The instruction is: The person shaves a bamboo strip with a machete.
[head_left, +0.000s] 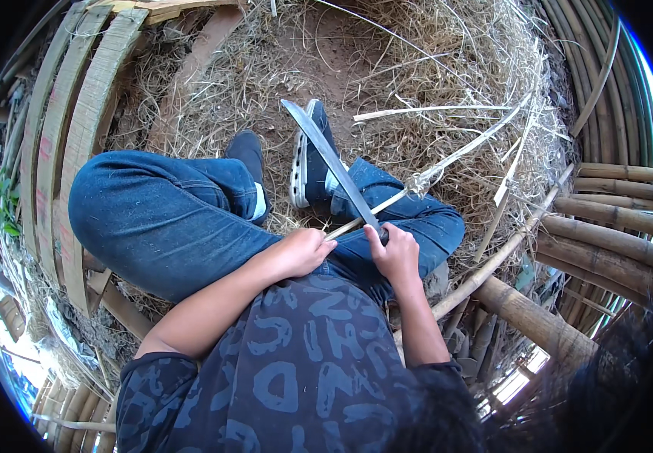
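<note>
My right hand (pixel 397 253) is closed round the handle of a machete (pixel 329 156), its long grey blade slanting away up and to the left, over my lap and toward my shoes. My left hand (pixel 304 251) grips one end of a thin bamboo strip (pixel 394 200). From there the strip runs up and to the right, under or against the blade just ahead of my right hand; which of the two I cannot tell. Beyond my right knee the strip passes a tuft of pale shavings (pixel 419 183).
Dry shavings (pixel 447 68) cover the ground ahead and to the right, with a split bamboo piece (pixel 432 111) lying on them. Wooden slats (pixel 77 143) stand at the left. Bamboo poles (pixel 606 234) and a thick bamboo pole (pixel 530 317) are close on my right.
</note>
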Available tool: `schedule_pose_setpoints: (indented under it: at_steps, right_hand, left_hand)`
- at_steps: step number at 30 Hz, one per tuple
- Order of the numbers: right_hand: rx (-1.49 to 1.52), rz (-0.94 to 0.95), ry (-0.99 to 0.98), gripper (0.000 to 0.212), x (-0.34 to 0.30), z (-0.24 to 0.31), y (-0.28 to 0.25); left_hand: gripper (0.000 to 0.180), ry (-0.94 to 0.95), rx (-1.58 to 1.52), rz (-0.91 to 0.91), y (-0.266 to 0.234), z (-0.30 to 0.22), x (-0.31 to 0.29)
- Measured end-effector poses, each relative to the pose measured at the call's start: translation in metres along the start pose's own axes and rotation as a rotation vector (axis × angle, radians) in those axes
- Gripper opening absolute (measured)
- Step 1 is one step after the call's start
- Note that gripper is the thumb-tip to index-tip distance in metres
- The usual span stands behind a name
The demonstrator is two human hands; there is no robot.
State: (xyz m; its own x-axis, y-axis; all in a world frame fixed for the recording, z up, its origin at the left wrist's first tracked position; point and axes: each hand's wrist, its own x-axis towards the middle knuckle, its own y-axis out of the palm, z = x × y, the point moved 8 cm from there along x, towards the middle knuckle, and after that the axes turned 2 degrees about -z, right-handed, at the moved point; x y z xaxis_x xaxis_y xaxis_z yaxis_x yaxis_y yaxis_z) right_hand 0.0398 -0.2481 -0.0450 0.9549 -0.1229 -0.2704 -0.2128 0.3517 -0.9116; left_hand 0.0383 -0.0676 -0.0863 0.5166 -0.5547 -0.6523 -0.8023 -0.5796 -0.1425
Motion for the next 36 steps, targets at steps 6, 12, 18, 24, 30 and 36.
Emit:
schedule_pose_setpoints:
  at_steps: [6, 12, 18, 24, 30, 36]
  right_hand:
    - [0.018, 0.025, 0.044, 0.054, -0.004, 0.010, 0.011]
    - [0.101, 0.043, -0.038, 0.050, -0.010, 0.039, 0.019]
    - [-0.075, 0.032, 0.036, 0.057, 0.003, -0.002, -0.002]
    - [-0.100, -0.015, 0.033, 0.055, -0.004, 0.000, 0.000]
    - [0.004, 0.053, -0.027, 0.053, -0.010, 0.026, 0.011]
    - [-0.127, 0.027, 0.113, 0.056, 0.002, -0.020, -0.006]
  left_hand:
    - [0.041, 0.005, 0.003, -0.017, 0.001, 0.004, 0.002]
    - [0.040, 0.082, -0.025, -0.074, 0.006, 0.014, 0.009]
    - [0.042, 0.032, -0.028, -0.016, 0.001, 0.004, 0.006]
    - [0.043, 0.047, -0.008, -0.037, 0.004, 0.006, 0.008]
    - [0.043, 0.023, -0.040, -0.012, 0.004, 0.010, 0.006]
    - [0.043, 0.078, 0.015, -0.060, 0.003, 0.004, 0.003]
